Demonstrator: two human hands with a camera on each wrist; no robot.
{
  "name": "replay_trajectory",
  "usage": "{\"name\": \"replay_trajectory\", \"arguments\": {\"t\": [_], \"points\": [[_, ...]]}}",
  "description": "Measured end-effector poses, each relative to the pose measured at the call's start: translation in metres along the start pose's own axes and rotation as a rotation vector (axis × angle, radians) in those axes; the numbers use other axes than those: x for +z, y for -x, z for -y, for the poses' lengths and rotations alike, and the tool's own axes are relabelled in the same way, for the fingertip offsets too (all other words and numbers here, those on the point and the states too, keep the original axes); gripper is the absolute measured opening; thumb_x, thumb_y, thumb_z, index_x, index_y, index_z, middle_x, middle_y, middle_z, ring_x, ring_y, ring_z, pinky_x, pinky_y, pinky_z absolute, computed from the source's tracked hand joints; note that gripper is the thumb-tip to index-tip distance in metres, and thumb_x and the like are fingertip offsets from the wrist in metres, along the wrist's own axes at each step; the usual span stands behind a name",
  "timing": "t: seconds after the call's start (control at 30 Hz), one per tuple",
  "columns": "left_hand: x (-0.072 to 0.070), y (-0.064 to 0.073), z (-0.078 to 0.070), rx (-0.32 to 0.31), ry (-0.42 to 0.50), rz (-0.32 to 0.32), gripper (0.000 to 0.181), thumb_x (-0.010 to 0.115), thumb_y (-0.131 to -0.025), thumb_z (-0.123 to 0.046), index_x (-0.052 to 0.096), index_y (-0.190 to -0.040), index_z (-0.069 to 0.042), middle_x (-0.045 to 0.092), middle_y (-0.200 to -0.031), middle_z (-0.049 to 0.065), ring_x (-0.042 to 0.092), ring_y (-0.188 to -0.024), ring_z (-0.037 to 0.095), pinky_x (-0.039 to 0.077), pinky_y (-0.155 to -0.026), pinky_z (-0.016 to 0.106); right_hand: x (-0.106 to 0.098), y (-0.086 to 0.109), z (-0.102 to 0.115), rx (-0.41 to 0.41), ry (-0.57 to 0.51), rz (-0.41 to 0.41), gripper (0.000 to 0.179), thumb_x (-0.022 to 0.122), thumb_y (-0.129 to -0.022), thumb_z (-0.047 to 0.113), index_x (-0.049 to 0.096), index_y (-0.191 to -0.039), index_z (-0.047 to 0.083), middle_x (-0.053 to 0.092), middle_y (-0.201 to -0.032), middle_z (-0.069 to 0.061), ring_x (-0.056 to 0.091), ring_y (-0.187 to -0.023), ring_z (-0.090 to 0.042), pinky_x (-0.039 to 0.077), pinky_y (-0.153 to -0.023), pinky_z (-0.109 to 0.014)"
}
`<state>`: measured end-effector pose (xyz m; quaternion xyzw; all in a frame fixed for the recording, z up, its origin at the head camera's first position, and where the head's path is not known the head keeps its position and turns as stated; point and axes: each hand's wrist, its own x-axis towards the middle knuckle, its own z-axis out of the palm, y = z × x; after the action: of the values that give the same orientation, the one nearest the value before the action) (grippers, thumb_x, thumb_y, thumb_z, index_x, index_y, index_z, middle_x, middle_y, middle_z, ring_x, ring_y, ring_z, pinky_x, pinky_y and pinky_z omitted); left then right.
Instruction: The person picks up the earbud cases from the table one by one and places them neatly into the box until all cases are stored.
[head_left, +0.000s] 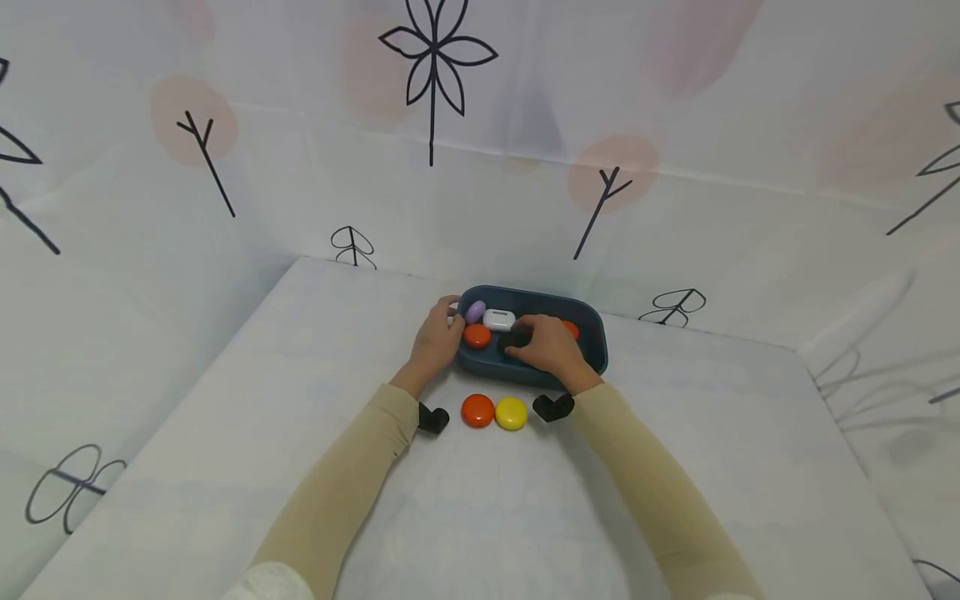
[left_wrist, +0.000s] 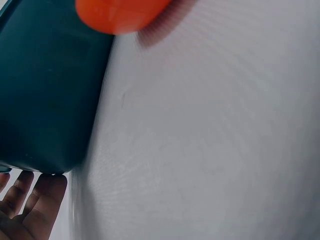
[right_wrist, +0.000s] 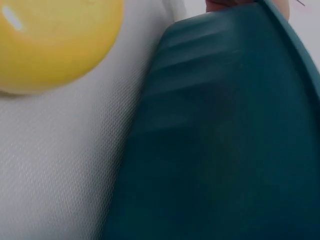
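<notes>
A dark teal tray (head_left: 596,337) sits on the white cloth and holds a purple oval (head_left: 476,312), a white case (head_left: 498,319), an orange disc (head_left: 477,336) and a black piece (head_left: 516,339). My right hand (head_left: 547,343) reaches into the tray and pinches the black piece; a second orange piece (head_left: 572,328) peeks out behind it. At the tray's left end my left hand (head_left: 438,333) rests, its fingers (left_wrist: 35,197) lying fairly straight against the tray wall (left_wrist: 45,90). The right wrist view shows mostly the tray wall (right_wrist: 225,130).
In front of the tray lie an orange disc (head_left: 477,410) (left_wrist: 120,12) and a yellow disc (head_left: 511,412) (right_wrist: 50,40), side by side between my forearms. Patterned white cloth (head_left: 225,192) rises behind and beside the table. The table edge runs close on the right.
</notes>
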<state>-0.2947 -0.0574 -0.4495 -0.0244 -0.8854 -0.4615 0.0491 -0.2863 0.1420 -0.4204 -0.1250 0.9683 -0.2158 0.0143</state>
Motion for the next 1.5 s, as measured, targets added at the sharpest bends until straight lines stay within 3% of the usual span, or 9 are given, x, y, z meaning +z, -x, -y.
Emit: {"name": "replay_trajectory", "arguments": {"t": [1.0, 1.5], "points": [[0.0019, 0.0011, 0.0009, -0.005, -0.008, -0.021, 0.041, 0.036, -0.088, -0.029, 0.037, -0.128, -0.020, 0.051, -0.120, 0.006, 0.053, -0.097, 0.021, 0.041, -0.089, 0.038, 0.0073, -0.0093, -0.0064, -0.062, 0.013, 0.033, 0.040, 0.071, -0.068, 0.032, 0.059, -0.102, 0.014, 0.060, -0.099, -0.004, 0.053, -0.086, -0.019, 0.046, -0.082, -0.036], [0.0017, 0.0017, -0.0007, 0.018, -0.005, -0.022, 0.041, 0.035, -0.089, -0.028, 0.036, -0.128, -0.019, 0.051, -0.117, 0.006, 0.052, -0.097, 0.019, 0.042, -0.087, 0.037, 0.0052, -0.0078, -0.0073, -0.112, -0.019, -0.025, 0.036, 0.069, -0.068, 0.032, 0.060, -0.098, 0.015, 0.060, -0.098, -0.001, 0.053, -0.085, -0.016, 0.046, -0.079, -0.034]]}}
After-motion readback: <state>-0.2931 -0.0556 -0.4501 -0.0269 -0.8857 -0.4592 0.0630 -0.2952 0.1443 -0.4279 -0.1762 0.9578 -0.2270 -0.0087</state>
